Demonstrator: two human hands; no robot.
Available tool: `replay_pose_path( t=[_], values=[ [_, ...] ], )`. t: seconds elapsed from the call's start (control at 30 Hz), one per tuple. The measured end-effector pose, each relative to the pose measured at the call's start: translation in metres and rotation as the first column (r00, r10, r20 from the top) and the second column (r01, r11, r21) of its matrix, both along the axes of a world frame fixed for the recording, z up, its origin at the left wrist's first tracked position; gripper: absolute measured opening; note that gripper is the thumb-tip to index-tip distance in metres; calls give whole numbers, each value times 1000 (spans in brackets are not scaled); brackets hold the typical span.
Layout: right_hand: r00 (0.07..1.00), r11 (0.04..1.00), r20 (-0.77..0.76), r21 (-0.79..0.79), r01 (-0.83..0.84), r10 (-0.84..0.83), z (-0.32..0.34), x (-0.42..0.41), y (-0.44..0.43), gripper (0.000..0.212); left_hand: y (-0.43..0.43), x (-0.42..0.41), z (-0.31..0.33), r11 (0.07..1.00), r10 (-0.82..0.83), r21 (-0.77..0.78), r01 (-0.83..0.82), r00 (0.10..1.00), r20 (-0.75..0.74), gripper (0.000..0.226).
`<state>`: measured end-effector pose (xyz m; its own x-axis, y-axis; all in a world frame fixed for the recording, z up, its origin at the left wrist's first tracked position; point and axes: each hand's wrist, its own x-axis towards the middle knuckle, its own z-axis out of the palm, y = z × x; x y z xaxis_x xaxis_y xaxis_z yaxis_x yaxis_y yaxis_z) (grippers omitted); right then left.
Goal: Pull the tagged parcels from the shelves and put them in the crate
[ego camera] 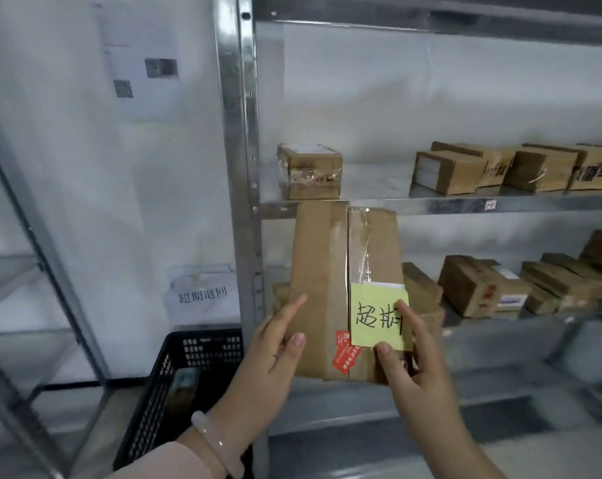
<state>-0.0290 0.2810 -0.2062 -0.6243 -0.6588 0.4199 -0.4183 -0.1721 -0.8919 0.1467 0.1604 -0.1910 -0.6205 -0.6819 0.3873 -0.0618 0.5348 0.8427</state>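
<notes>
- Tagged parcel (330, 288): a brown cardboard box sealed with clear tape along its centre seam. It is held upright in the air in front of the shelf rack, above and to the right of the crate, not inside it.
- Yellow sticky note (375, 316): stuck on the parcel's lower right face. It bears two black handwritten characters; the first reads 超, and the second is partly covered by a fingertip.
- Red sticker (345, 354): sits below and to the left of the note, with white print too small to read.
- Left hand (275, 347): grasps the parcel's left edge, with the thumb on the front face and the index finger along the side. A pale bracelet (216, 440) circles the wrist.
- Right hand (410, 361): grasps the lower right corner, with the thumb pressed at the note's bottom edge and the index finger lying on the note.
- Black plastic crate (188, 368): has perforated walls and stands on the floor to the left of the rack's upright.
- Paper sign (202, 295): fixed to the white wall above the crate. It reads 超期退回.
- Printed sheets (137, 74): hang higher on the same wall and carry blurred QR-like squares.
- Galvanised metal rack (244, 167): its upper shelf (465, 202) carries a small taped carton (309, 171) at the left and several cartons (448, 172) at the right, some with black lettering that cannot be read.
- Lower shelf cartons (482, 285): brown boxes with white labels, set to the right of the parcel.
- Second rack (33, 236): stands at the far left.
</notes>
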Motion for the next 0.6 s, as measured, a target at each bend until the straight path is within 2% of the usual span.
replay_pose_path(
  t=[0.07,0.2,0.6],
  values=[
    [999,998,44,59,-24,22,-19,27,9,57,8,29,-22,997,-5,76,5,1000,8,53],
    [997,986,12,150,-76,75,-60,80,18,61,22,89,-70,978,42,203,-54,997,65,77],
    [916,837,125,374,-399,381,-114,173,-64,57,-1,210,-139,833,315,450,-322,945,92,67]
  ],
)
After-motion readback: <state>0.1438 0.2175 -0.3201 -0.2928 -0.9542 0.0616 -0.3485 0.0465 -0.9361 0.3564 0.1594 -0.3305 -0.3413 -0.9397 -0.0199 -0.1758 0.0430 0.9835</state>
